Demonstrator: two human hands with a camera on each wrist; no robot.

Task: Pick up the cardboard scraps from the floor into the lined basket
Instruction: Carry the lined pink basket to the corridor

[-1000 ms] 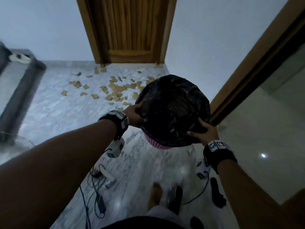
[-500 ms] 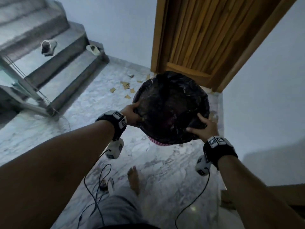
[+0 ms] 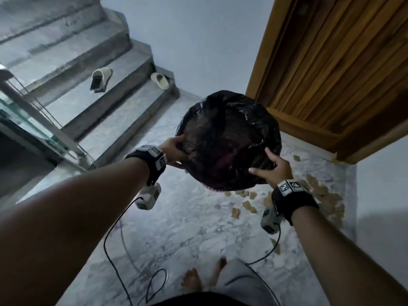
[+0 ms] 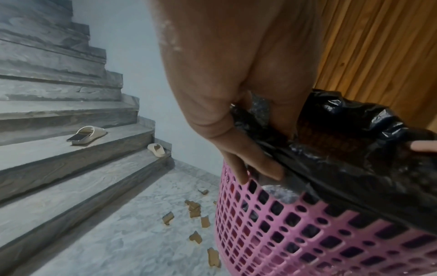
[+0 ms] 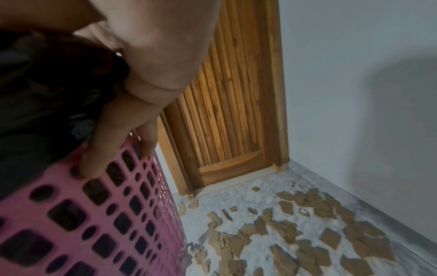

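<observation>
A pink perforated basket (image 4: 307,233) lined with a black plastic bag (image 3: 229,138) hangs in the air above the marble floor. My left hand (image 3: 174,149) grips its left rim, thumb inside the liner, fingers (image 4: 241,168) curled under the rim. My right hand (image 3: 271,168) grips the right rim, with fingers (image 5: 113,142) on the pink wall (image 5: 94,214). Brown cardboard scraps (image 5: 295,235) lie scattered on the floor below and to the right of the basket, toward the wall; several more scraps (image 4: 196,220) lie near the stairs.
Grey stone stairs (image 3: 88,89) rise at the left, with one slipper (image 3: 100,79) on a step and another slipper (image 3: 160,80) beside the wall. A wooden door (image 3: 335,62) stands at the right. Cables (image 3: 114,261) trail past my bare feet (image 3: 194,281).
The view has swung left and the basket has travelled with both hands toward the door corner; the scraps now lie under and right of it. Both grips are unchanged.
</observation>
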